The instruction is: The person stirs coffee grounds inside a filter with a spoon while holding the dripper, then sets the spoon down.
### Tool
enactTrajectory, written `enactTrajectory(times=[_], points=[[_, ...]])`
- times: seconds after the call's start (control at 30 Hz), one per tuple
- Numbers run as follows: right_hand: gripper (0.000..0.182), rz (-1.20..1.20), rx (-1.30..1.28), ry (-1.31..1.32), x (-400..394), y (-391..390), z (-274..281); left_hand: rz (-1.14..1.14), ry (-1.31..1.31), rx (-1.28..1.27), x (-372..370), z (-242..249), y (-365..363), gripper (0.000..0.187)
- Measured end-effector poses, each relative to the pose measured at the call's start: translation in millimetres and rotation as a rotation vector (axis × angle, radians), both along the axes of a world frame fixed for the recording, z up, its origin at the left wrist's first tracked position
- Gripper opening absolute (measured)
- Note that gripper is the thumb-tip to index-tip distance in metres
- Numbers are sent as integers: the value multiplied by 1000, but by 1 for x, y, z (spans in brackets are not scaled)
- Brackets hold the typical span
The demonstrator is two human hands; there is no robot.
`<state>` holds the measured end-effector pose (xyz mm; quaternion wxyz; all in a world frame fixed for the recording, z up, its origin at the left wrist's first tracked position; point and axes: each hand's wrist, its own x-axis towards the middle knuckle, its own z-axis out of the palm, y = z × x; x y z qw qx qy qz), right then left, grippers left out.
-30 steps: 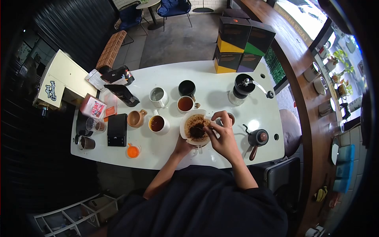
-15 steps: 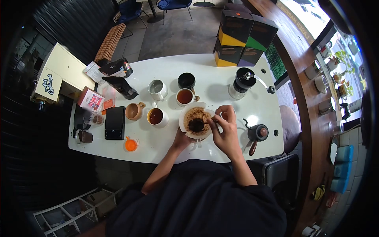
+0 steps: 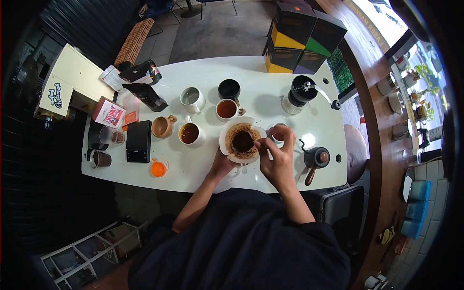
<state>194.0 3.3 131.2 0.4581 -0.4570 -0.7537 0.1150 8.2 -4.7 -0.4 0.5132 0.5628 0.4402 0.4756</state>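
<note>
A coffee dripper lined with a white paper filter (image 3: 225,140) is held at the table's front by my left hand (image 3: 224,165), whose fingers wrap its left underside. Wet dark coffee grounds (image 3: 242,141) lie at the bottom, with brown residue up the paper. My right hand (image 3: 277,159) is pinched at the filter's right rim; what its fingertips hold, if anything, I cannot make out. Partly behind that hand stands a small cup (image 3: 278,137). Two mugs of brown-red liquid, one white (image 3: 192,134) and one farther back (image 3: 226,109), stand close to the dripper.
A gooseneck kettle (image 3: 316,158) and a hand grinder (image 3: 298,95) stand on the right. To the left are a black scale (image 3: 139,141), a wooden cup (image 3: 163,126) and an orange cup (image 3: 158,168). Stacked black boxes (image 3: 294,26) stand at the back.
My right hand has drawn back from over the grounds to the filter's right rim, uncovering more of the grounds. The view has shifted slightly. My left hand keeps its hold.
</note>
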Motion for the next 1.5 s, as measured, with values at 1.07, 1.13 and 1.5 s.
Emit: enactTrajectory(times=[1.07,1.13,1.5], points=[[11,26,-19,-18,5,3,7,-19,117,72,-3,0,2,80],[12,47,-67,45,6,2,9,-13,123,104,-1,0,1,79],[11,180,-198,135,17,3,9,-89,224,120,-7,-7,3,72]])
